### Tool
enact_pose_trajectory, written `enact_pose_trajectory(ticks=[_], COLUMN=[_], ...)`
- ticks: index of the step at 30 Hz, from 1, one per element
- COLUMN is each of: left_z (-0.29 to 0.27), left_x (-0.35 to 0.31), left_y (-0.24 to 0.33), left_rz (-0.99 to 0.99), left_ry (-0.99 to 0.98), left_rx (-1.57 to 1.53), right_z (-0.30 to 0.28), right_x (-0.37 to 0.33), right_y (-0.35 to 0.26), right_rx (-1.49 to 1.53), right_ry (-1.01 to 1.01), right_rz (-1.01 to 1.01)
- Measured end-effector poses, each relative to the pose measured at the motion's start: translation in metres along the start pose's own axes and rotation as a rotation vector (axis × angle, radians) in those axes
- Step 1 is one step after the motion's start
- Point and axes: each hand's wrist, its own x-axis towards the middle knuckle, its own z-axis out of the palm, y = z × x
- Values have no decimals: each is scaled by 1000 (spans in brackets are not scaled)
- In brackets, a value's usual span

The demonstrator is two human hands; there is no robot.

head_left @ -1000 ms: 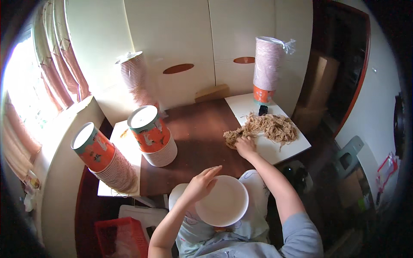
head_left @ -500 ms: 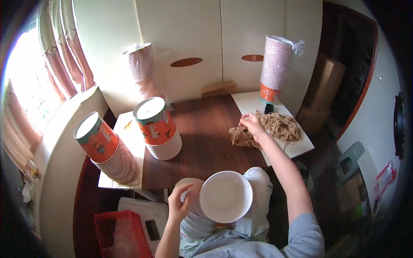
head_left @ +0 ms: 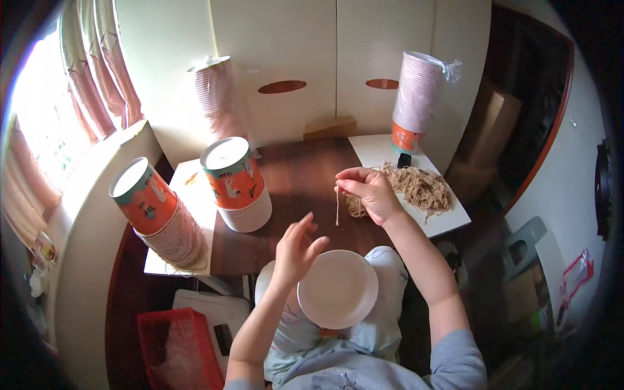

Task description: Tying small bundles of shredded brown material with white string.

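Observation:
Above the table's near part, my right hand (head_left: 373, 194) pinches a short piece of tan string (head_left: 337, 207) that hangs straight down from the fingertips. My left hand (head_left: 298, 252) hovers to its lower left with fingers apart and holds nothing. Between my thighs sits a round white tub (head_left: 338, 290), its mouth facing up and its inside bare. Behind my right hand, a loose heap of tan string (head_left: 426, 192) spreads over the white board (head_left: 448, 214) at the table's right end.
Two stacks of upturned orange-and-green paper buckets, one nearer (head_left: 237, 185) and one farther left (head_left: 153, 208), stand at left. Two plastic-wrapped stacks rise behind, at left (head_left: 218, 97) and right (head_left: 416, 91). A red crate (head_left: 179, 348) lies on the lower left.
My right hand has moved left, away from the string heap, carrying a piece of string. My left hand has risen and moved right, toward it.

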Motion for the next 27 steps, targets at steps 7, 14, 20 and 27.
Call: enact_pose_trajectory(ticks=[7, 14, 20, 27], left_z=[11, 11, -16, -59], left_x=[50, 50, 54, 56], left_y=[13, 19, 24, 36], left_rz=[1, 38, -156, -158], left_ry=[-95, 33, -37, 152], left_rx=[-57, -51, -209, -507], right_z=[11, 22, 7, -64], right_x=[2, -5, 9, 21], right_y=[2, -3, 5, 130], right_rx=[-241, -315, -963, -1540], right_ry=[-35, -94, -206, -518], right_rz=[-44, -86, -469, -12])
